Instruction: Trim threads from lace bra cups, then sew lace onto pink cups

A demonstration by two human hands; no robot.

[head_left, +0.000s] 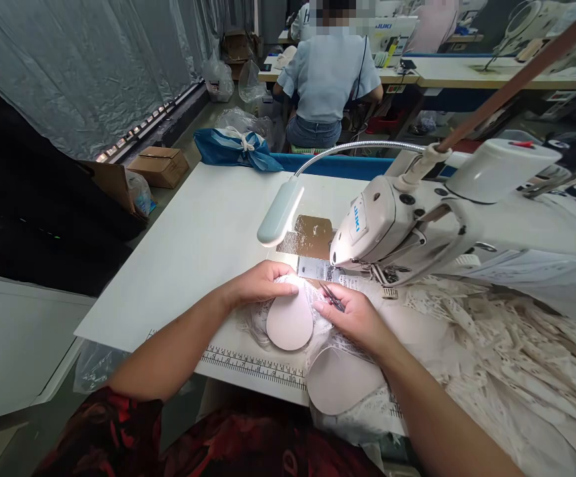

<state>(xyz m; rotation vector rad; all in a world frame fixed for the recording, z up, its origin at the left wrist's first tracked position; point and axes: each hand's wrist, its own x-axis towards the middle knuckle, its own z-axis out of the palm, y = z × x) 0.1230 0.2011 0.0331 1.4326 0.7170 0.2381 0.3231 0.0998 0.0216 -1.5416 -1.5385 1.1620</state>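
Note:
An off-white lace bra with smooth padded cups lies at the front of the sewing table. My left hand (267, 283) is closed on the upper edge of one bra cup (290, 323), thumb on top. To the right of that cup, my right hand (350, 311) pinches the lace edge. A small pointed dark metal tool (334, 298), snips or tweezers, is also held in its fingers. Another bra cup (343, 381) hangs near the table's front edge, below my right wrist. The sewing machine (382, 218) stands just beyond my right hand, its needle area partly hidden.
A lamp (281, 212) on a bent metal neck lights the work. Piled lace fabric (506, 358) covers the right side. A printed ruler (253, 366) runs along the front edge of the white table (169, 265). A blue tied bundle (238, 149) sits at the back; a person (328, 79) sits beyond.

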